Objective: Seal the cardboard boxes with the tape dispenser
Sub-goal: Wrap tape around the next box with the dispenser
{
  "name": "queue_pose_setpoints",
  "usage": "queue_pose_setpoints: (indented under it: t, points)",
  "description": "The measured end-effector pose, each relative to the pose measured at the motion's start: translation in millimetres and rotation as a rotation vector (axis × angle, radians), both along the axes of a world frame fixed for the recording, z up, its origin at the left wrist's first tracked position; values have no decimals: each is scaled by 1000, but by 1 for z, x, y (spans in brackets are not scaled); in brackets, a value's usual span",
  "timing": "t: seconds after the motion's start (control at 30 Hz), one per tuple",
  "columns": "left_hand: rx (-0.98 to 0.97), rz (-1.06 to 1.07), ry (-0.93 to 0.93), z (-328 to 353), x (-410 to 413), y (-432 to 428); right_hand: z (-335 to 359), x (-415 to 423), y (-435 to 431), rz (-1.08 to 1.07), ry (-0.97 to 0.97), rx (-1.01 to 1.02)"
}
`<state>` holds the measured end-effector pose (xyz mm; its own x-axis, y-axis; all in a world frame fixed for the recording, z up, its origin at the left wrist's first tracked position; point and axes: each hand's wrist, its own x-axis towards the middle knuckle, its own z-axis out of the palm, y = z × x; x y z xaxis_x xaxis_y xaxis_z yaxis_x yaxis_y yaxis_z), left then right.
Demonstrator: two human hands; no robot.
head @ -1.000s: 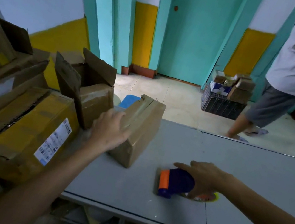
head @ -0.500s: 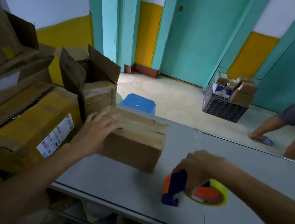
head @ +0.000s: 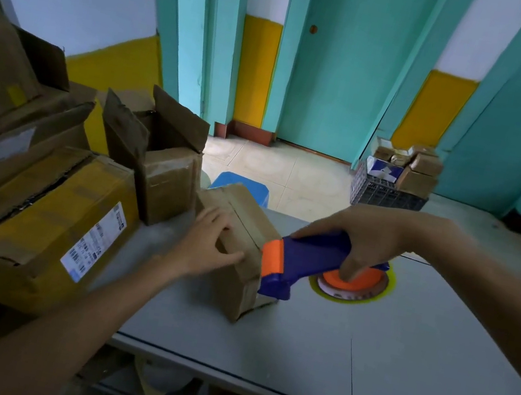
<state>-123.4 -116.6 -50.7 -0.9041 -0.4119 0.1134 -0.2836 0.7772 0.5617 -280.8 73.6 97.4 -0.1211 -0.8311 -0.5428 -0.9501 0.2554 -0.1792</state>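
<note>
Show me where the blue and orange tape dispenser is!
Centre of the head view: the right hand holds the blue and orange tape dispenser against the small brown cardboard box.

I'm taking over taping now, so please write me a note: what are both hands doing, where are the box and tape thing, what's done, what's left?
Left hand: fingers flat on the small box, steadying it on the grey table.
Right hand: grips the tape dispenser, its orange nose against the box's near end.
Done: box positioned, dispenser in place; whether tape has stuck, I cannot tell.
Left: probably pull tape along the top seam, then close and tape the open-flapped box behind.
</note>
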Motion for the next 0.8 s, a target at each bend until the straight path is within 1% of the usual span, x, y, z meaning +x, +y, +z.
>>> queue_pose_setpoints:
  t: [0.13,0.2,0.23,0.27,0.33,0.37,0.43,0.47,0.6,0.7,0.73,0.77,0.8]
  points:
    - [76,-268,-22,6,-5,-11,5,4,-2,26,-32,-133]
    - [159,-304,-113,16,-9,-8,3,4,-2,31,-31,-203]
    - [180,-274,-139,24,-9,-4,2,4,-2,29,-30,-233]
    - [182,-215,-99,27,-9,0,1,4,-2,22,-31,-260]
    - [98,-71,64,29,-7,20,1,4,0,-12,-59,-293]
    - [26,7,57,28,-6,33,2,3,2,-46,-85,-306]
    - [-104,121,-139,21,-4,54,4,3,6,-116,-121,-314]
    - [-134,98,-188,13,-3,58,5,2,7,-140,-126,-318]
    - [-184,-154,-190,-4,8,34,8,-4,9,-171,-113,-356]
    - [-218,-274,-220,0,17,7,2,-8,8,-170,-140,-404]
    - [-187,-284,-194,5,19,3,0,-8,8,-166,-152,-424]
    - [-61,-246,-123,11,21,1,-1,-7,7,-159,-162,-442]
    - [132,-160,-25,19,22,1,-3,-5,6,-151,-172,-458]
